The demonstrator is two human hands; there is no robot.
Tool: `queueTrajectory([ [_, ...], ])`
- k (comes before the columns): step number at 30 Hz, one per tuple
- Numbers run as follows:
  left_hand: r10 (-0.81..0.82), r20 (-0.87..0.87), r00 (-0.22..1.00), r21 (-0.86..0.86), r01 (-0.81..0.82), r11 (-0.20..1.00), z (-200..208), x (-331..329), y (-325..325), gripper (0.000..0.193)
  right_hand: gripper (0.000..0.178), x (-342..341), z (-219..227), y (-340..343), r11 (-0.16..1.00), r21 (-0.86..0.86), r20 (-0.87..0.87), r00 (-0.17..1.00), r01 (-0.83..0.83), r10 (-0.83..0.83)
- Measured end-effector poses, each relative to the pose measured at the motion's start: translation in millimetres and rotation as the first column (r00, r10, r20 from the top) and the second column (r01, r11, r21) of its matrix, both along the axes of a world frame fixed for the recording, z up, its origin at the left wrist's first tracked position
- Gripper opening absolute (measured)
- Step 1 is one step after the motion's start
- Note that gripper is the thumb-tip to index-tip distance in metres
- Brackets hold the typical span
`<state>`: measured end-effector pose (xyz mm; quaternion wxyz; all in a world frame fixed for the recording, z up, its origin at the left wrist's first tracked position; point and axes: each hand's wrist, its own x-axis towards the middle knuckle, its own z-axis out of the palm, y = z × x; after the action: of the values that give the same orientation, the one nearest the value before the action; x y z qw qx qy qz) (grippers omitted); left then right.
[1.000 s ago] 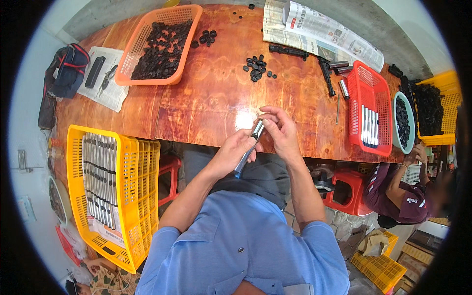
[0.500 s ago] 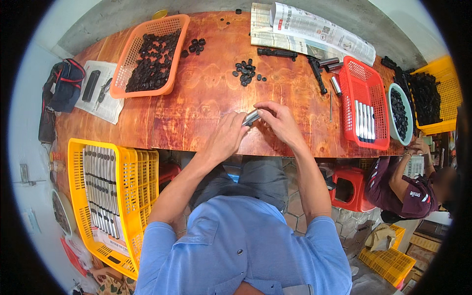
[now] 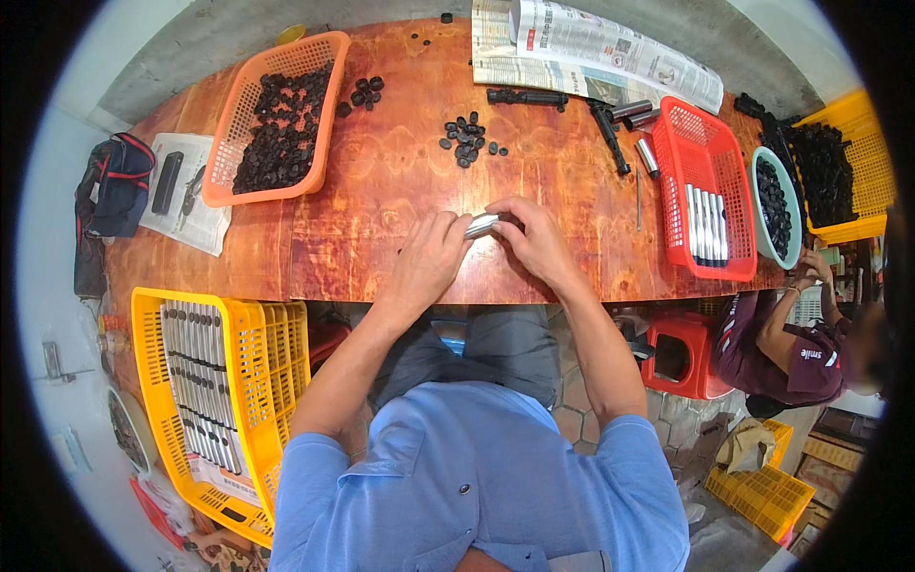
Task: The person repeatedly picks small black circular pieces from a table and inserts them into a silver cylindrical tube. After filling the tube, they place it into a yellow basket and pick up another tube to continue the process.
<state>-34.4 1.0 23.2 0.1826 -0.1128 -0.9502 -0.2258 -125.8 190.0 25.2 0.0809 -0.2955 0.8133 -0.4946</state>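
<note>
A short, shiny silver metal tube (image 3: 482, 226) is held between my two hands over the near part of the wooden table (image 3: 381, 191). My left hand (image 3: 429, 259) is closed around its left end, with the fingers curled over it. At the other end, my right hand (image 3: 537, 244) grips the tube with thumb and fingers. Both ends are partly hidden by my fingers. Beyond my hands lies a loose pile of small black caps (image 3: 466, 139).
An orange basket (image 3: 218, 172) of black caps stands at the left. To the right are a red basket (image 3: 679, 181) with silver tubes, a pale bowl (image 3: 762, 229) of black parts and a yellow crate (image 3: 869, 181). Another yellow crate (image 3: 250, 381) holds tubes at lower left. A co-worker (image 3: 786, 357) sits at right.
The tube has tilted from a steeper slant to nearly level. My right fingers have shifted slightly on its end. The whole view has moved a little.
</note>
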Motion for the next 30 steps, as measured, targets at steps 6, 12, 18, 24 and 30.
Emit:
queueTrajectory([
  [6, 0.002, 0.006, 1.0, 0.045, -0.002, 0.999, -2.4, 0.9, 0.1, 0.038, 0.02, 9.5, -0.2, 0.4, 0.998, -0.066, -0.008, 1.0, 0.02, -0.02],
  [12, 0.009, -0.032, 0.999, 0.058, -0.007, 0.998, -1.8, 2.6, 2.0, 0.035, 0.02, 14.8, -9.5, 5.4, 0.996, -0.091, -0.108, 0.994, 0.019, -0.029],
  [18, 0.025, -0.029, 0.999, 0.043, -0.024, 0.999, -0.7, 0.4, 1.3, 0.031, 0.021, 14.0, 5.7, 5.6, 0.999, 0.032, 0.005, 1.0, 0.019, -0.019],
  [24, -0.029, -0.005, 1.0, 0.02, 0.029, 0.999, 2.2, -3.9, -4.8, 0.03, 0.027, -11.6, 7.2, -44.2, 0.941, 0.183, -0.262, 0.937, 0.285, -0.233],
  [30, -0.071, 0.036, 0.997, 0.056, 0.069, 0.996, 3.4, -10.6, -9.7, 0.028, 0.045, -17.6, -19.2, -57.8, 0.882, 0.223, -0.427, 0.855, 0.416, -0.295],
])
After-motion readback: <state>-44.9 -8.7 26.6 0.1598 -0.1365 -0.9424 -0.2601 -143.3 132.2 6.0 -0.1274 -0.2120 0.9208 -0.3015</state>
